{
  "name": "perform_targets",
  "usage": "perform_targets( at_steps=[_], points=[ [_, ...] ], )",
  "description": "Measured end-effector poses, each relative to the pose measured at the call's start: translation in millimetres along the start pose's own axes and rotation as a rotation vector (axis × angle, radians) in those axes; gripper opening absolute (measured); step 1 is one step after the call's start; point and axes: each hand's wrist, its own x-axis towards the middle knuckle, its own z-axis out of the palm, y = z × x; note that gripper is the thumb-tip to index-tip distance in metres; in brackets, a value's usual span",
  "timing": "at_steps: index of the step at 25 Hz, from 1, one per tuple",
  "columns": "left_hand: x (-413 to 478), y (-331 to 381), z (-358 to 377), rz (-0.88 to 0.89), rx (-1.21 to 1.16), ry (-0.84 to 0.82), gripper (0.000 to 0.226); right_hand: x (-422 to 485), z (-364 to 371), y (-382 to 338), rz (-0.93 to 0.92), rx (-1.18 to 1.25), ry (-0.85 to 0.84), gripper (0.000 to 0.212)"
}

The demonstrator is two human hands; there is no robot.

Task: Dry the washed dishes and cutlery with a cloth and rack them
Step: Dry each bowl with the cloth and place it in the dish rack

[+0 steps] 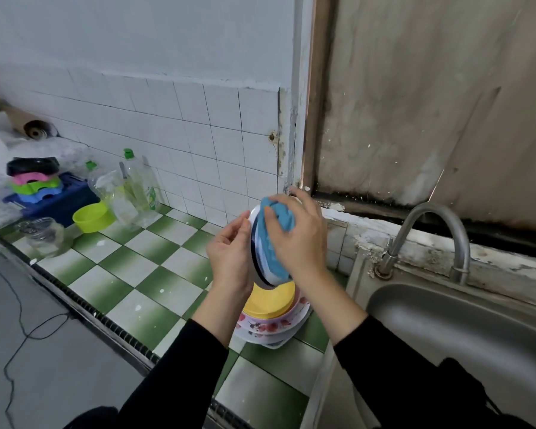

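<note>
Two hands, one plate

Left hand (pixel 229 255) grips the upright white plate (pixel 262 274) by its rim, fingers curled, above stacked dishes (pixel 273 308) on the tiled counter (pixel 130 264). Blue cloth (pixel 279 215) lies against its face, clutched by the right hand (pixel 300 239), fingers bent.

No readable text (bottle label (pixel 151 198) blurred).

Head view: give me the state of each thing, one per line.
White plate with dark blue rim, held on edge by the left hand.
Blue cloth, bunched, gripped against the plate by the right hand.
Yellow plate, flat atop the flowered dish stack.
Curved steel tap, no water running.
Lime-green plastic bowl, upright on counter.
</note>
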Motion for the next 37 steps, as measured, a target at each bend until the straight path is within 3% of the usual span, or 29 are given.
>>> perform_targets(
  at_steps=[2, 3, 4, 7, 8, 9, 12, 13, 16, 20, 21, 25, 29, 33, 34, 37],
  points=[
    [-5.6, 6.1, 5.4, 0.077, 0.044, 0.087, 0.017, 22.3, -1.5, -11.0, 0.256, 0.18, -0.071, 0.015],
    [-7.9, 8.6, 7.3, 0.089, 0.044, 0.138, 0.016, 25.1, -1.2, -14.7, 0.261, 0.186, -0.116, 0.014],
    [-9.4, 11.9, 8.4, 0.081, 0.026, 0.19, 0.014, 22.3, -0.8, -15.4, 0.131, 0.183, -0.13, 0.016],
    [-3.4, 23.4, 3.3, 0.063, -0.055, 0.289, 0.013, -3.6, 4.6, 7.1, -0.482, 0.238, -0.142, 0.026],
    [-1.7, 27.1, 1.4, 0.07, -0.055, 0.292, 0.013, -7.7, 4.6, 13.7, -0.525, 0.282, -0.134, 0.027],
    [-1.8, 29.8, 1.2, 0.079, -0.042, 0.289, 0.013, -10.5, 6.0, 16.3, -0.46, 0.341, -0.105, 0.028],
    [-8.3, 31.1, 3.7, 0.072, -0.03, 0.297, 0.013, -13.5, 9.5, -6.5, -0.042, 0.497, 0.037, 0.034],
    [-9.5, 32.2, 4.2, 0.053, -0.049, 0.302, 0.013, -16.3, 9.9, -12.0, -0.028, 0.482, 0.084, 0.034],
    [-11.4, 42.0, 2.4, 0.018, -0.125, 0.326, 0.015, -29.2, 5.0, -5.5, -0.226, 0.413, 0.117, 0.03],
    [-24.8, 52.7, 5.1, 0.111, -0.087, 0.258, 0.018, -24.1, -5.6, -13.4, 0.079, 0.599, 0.137, 0.024],
    [-28.7, 54.6, 6.7, 0.12, -0.087, 0.254, 0.017, -23.9, -7.5, -19.1, 0.058, 0.607, 0.166, 0.025],
    [-35.8, 66.1, 7.6, 0.08, -0.169, 0.252, 0.015, -40.4, -6.0, -8.2, -0.316, 0.51, 0.152, 0.033],
    [-45.4, 68.4, 10.3, 0.103, -0.17, 0.26, 0.015, -41.5, -1.8, -17.4, 0.133, 0.801, 0.234, 0.031],
    [-52.0, 76.6, 13.4, 0.085, -0.256, 0.237, 0.014, -68.4, 4.1, -32.6, -0.199, 0.646, 0.288, 0.039],
    [-52.0, 78.6, 12.8, 0.082, -0.277, 0.226, 0.014, -74.2, 5.2, -37.1, -0.176, 0.664, 0.291, 0.039],
    [-51.2, 80.8, 6.3, 0.061, -0.323, 0.204, 0.016, -68.1, -2.7, -54.9, 0.268, 0.965, 0.383, 0.033]
  ],
)
